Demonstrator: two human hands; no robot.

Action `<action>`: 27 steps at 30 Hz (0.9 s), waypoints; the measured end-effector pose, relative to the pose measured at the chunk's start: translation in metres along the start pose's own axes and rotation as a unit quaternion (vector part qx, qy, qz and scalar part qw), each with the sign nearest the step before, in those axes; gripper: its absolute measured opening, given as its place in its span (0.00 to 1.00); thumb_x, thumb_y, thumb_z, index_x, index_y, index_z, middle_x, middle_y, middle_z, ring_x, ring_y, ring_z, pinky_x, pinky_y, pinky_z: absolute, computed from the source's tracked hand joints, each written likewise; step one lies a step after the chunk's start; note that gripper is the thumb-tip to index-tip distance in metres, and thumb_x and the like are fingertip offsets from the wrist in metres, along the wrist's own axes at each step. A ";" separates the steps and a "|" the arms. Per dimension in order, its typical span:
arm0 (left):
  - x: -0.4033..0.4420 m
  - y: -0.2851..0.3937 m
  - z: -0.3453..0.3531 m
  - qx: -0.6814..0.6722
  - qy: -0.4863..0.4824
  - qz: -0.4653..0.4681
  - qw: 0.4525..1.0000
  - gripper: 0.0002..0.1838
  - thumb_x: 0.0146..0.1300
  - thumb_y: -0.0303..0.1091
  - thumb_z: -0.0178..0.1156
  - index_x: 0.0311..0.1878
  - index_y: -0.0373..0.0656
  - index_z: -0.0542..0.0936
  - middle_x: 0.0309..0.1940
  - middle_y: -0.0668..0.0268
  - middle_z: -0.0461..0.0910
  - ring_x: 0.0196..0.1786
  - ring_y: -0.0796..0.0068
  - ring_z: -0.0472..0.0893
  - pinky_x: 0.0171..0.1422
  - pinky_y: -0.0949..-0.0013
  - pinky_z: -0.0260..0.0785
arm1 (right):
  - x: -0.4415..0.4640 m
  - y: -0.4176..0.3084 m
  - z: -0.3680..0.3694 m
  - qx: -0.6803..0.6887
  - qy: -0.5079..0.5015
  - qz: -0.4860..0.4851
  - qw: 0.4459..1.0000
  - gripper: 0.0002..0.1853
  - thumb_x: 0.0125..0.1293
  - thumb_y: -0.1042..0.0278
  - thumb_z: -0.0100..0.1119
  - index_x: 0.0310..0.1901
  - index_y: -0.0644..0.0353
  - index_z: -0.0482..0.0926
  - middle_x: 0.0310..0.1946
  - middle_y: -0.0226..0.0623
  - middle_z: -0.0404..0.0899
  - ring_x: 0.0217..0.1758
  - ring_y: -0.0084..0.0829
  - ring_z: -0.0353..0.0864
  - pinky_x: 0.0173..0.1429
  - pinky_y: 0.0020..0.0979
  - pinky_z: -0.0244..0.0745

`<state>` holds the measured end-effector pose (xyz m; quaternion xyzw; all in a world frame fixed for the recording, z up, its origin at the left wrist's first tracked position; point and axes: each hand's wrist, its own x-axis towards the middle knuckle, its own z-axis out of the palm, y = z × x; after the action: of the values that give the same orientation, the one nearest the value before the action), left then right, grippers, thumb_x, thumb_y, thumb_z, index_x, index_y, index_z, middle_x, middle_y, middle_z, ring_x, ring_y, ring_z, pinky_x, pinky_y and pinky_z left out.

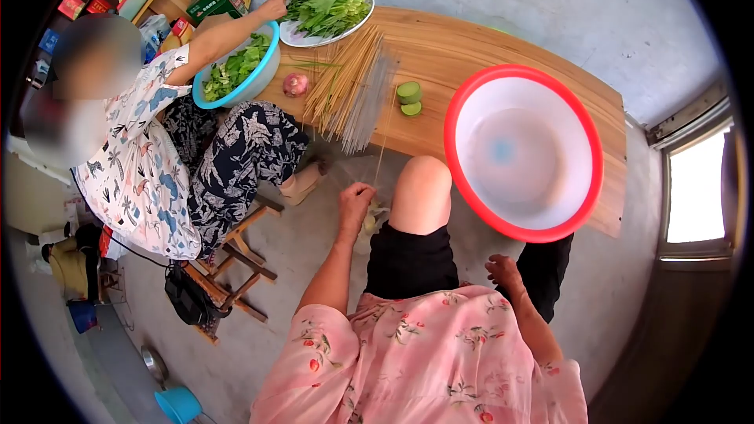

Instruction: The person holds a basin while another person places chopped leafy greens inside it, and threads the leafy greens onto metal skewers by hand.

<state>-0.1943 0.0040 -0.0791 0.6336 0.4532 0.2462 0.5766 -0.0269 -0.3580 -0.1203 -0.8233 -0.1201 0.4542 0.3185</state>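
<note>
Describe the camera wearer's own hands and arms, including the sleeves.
Both arms come out of loose, short pink sleeves printed with red flowers and green leaves. The forearms are bare below them. The left hand and right hand show no gloves; whether there are any rings is too small to tell.

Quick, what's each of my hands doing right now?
Left hand: closed, fingertips pinching the end of a thin stick.
Right hand: partly open, fingers loosely curled, nothing visible in it.
</note>
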 end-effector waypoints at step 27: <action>0.072 -0.014 0.014 0.111 0.162 -0.008 0.981 0.13 0.44 0.38 0.60 0.29 0.38 0.82 0.24 0.56 0.81 0.30 0.63 0.80 0.38 0.65 0.70 | 0.021 0.016 0.002 0.005 -0.008 0.015 1.000 0.19 0.56 0.67 0.57 0.48 0.70 0.74 0.26 0.46 0.80 0.21 0.31 0.81 0.21 0.28 0.74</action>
<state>-0.1528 0.0575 -0.1106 0.6419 0.5697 0.2892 0.4239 -0.0184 -0.3595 -0.1455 -0.8199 -0.1083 0.4659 0.3146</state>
